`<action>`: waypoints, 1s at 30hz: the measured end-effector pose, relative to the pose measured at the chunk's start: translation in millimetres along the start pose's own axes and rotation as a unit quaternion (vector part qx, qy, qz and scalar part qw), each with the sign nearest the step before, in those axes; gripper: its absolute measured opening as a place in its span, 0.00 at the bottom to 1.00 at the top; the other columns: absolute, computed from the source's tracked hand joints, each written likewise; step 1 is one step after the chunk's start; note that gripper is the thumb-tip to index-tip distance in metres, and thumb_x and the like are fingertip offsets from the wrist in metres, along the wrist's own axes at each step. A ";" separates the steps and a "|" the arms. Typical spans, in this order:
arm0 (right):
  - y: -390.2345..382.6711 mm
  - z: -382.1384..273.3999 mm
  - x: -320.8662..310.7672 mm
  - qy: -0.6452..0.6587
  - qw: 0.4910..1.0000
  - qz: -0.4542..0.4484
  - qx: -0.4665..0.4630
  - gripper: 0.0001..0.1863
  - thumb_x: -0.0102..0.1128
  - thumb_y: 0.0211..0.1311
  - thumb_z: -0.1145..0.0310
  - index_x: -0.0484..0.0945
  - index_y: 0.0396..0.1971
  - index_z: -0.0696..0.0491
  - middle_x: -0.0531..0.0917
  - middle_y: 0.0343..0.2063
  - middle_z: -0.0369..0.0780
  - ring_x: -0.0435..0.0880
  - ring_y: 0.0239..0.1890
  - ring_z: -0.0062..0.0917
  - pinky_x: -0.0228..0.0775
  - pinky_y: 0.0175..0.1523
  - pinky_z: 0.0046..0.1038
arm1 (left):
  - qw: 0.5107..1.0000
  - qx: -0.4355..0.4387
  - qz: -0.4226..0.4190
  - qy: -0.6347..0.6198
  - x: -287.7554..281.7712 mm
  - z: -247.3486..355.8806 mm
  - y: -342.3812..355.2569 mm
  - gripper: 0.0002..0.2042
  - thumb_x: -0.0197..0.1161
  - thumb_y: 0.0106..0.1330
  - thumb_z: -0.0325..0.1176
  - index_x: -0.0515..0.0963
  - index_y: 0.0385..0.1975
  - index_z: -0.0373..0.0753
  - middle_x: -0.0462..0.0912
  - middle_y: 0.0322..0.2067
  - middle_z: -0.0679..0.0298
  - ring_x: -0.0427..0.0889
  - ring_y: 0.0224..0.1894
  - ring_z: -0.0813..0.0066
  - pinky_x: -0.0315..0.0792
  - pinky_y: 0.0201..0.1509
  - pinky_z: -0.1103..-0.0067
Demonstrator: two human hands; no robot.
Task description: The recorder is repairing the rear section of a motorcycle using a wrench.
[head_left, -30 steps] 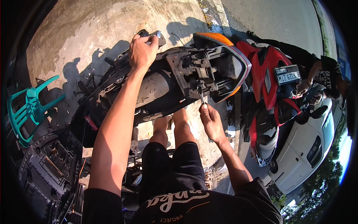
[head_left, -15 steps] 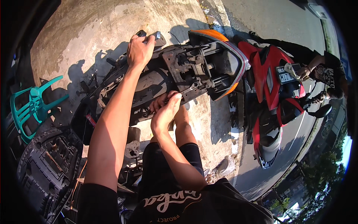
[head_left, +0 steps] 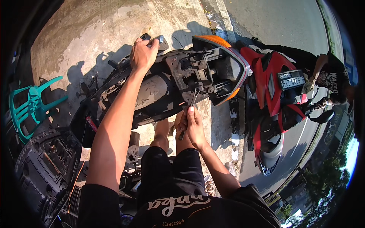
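A dark, stripped motorcycle rear frame (head_left: pixel 178 76) lies across the middle, with an orange-edged tail lamp (head_left: pixel 211 40) at its right end. My left hand (head_left: pixel 143 55) is closed on a dark metal part (head_left: pixel 161 41) at the far side of the frame, beside a small black piece (head_left: pixel 145 37). My right hand (head_left: pixel 192 129) grips a spanner (head_left: pixel 194 97) below the frame; the spanner's head rests at a fitting on the frame's mounting plate.
A teal plastic chair (head_left: pixel 36 98) lies at the left, above black plastic panels (head_left: pixel 47 171). At the right, a red scooter (head_left: pixel 273 91) stands by the road (head_left: pixel 273 19). A person in black (head_left: pixel 334 76) has hands on it. My legs are below the frame.
My right hand with the spanner swung down and left, then back right, now a little left of and lower than a second ago. My left hand stays on the part.
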State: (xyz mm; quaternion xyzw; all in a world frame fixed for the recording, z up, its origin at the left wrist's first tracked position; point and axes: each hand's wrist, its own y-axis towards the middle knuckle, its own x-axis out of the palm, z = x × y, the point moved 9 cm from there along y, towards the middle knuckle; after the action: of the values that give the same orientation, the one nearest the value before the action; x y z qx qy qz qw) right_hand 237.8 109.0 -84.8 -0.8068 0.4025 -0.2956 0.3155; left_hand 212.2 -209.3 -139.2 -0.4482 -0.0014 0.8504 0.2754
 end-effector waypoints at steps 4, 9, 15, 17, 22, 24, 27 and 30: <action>22.0 6.8 58.3 0.237 0.962 0.073 -0.115 0.19 0.35 0.80 0.49 0.60 0.35 0.48 0.56 0.17 0.31 0.54 0.17 0.18 0.57 0.25 0.25 | 1.000 -0.002 -0.012 -0.014 -0.1 5.4 -4.4 0.18 0.60 0.61 0.51 0.88 0.28 0.44 0.80 0.45 0.49 0.79 0.50 0.49 0.72 0.54 0.63; 47.4 -9.4 94.7 0.396 0.864 0.246 -0.190 0.20 0.36 0.79 0.47 0.60 0.34 0.48 0.59 0.17 0.32 0.54 0.15 0.20 0.60 0.24 0.27 | 1.000 0.003 -0.015 -0.001 0.3 4.7 -2.3 0.17 0.59 0.61 0.50 0.88 0.27 0.44 0.80 0.42 0.48 0.79 0.49 0.48 0.71 0.55 0.63; 41.5 -9.7 89.7 0.425 0.857 0.215 -0.198 0.23 0.37 0.78 0.43 0.59 0.31 0.47 0.55 0.14 0.31 0.48 0.12 0.18 0.50 0.18 0.24 | 1.000 0.009 0.000 -0.010 -5.1 3.7 -3.3 0.18 0.59 0.61 0.50 0.88 0.26 0.42 0.80 0.43 0.47 0.80 0.49 0.49 0.72 0.55 0.64; 37.8 -3.8 81.0 0.378 0.879 0.204 -0.208 0.25 0.37 0.77 0.41 0.58 0.28 0.47 0.52 0.12 0.30 0.43 0.11 0.16 0.40 0.16 0.23 | 1.000 -0.007 -0.007 -0.010 -3.6 4.1 -4.2 0.18 0.59 0.61 0.50 0.88 0.27 0.42 0.81 0.44 0.48 0.80 0.49 0.50 0.72 0.55 0.64; 3.3 17.9 61.2 0.125 0.968 0.165 -0.145 0.25 0.37 0.79 0.45 0.63 0.29 0.50 0.59 0.12 0.29 0.51 0.11 0.14 0.44 0.16 0.20 | 1.000 -0.008 -0.012 -0.011 2.2 4.3 -3.9 0.19 0.60 0.61 0.51 0.88 0.29 0.41 0.80 0.46 0.48 0.79 0.50 0.51 0.72 0.56 0.63; -14.2 0.3 26.5 -0.053 0.979 0.136 -0.143 0.25 0.39 0.80 0.50 0.67 0.25 0.53 0.63 0.13 0.29 0.58 0.14 0.11 0.47 0.19 0.19 | 1.000 0.010 0.005 -0.015 -0.9 7.8 -4.3 0.17 0.59 0.61 0.50 0.88 0.28 0.44 0.79 0.41 0.49 0.80 0.47 0.51 0.72 0.54 0.64; -36.2 -53.1 -24.7 -0.310 0.929 0.167 -0.113 0.28 0.42 0.80 0.54 0.67 0.18 0.56 0.65 0.14 0.30 0.58 0.20 0.14 0.50 0.25 0.25 | 1.000 0.011 0.011 -0.007 -6.3 2.2 -2.5 0.18 0.59 0.61 0.50 0.88 0.30 0.43 0.79 0.41 0.49 0.80 0.47 0.50 0.72 0.54 0.64; -30.9 -87.9 -53.3 -0.480 0.864 0.136 -0.073 0.29 0.43 0.78 0.51 0.68 0.22 0.60 0.64 0.14 0.37 0.60 0.20 0.18 0.56 0.26 0.29 | 1.000 0.007 -0.006 0.012 0.9 3.5 -1.0 0.21 0.60 0.61 0.51 0.87 0.35 0.39 0.80 0.48 0.47 0.79 0.52 0.49 0.74 0.55 0.64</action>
State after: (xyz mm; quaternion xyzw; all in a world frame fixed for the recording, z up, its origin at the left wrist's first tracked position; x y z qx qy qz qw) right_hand 161.2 144.5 -18.6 -0.8073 0.3273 0.2042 0.4467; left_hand 209.5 -207.2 -137.5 -0.4561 0.0054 0.8434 0.2838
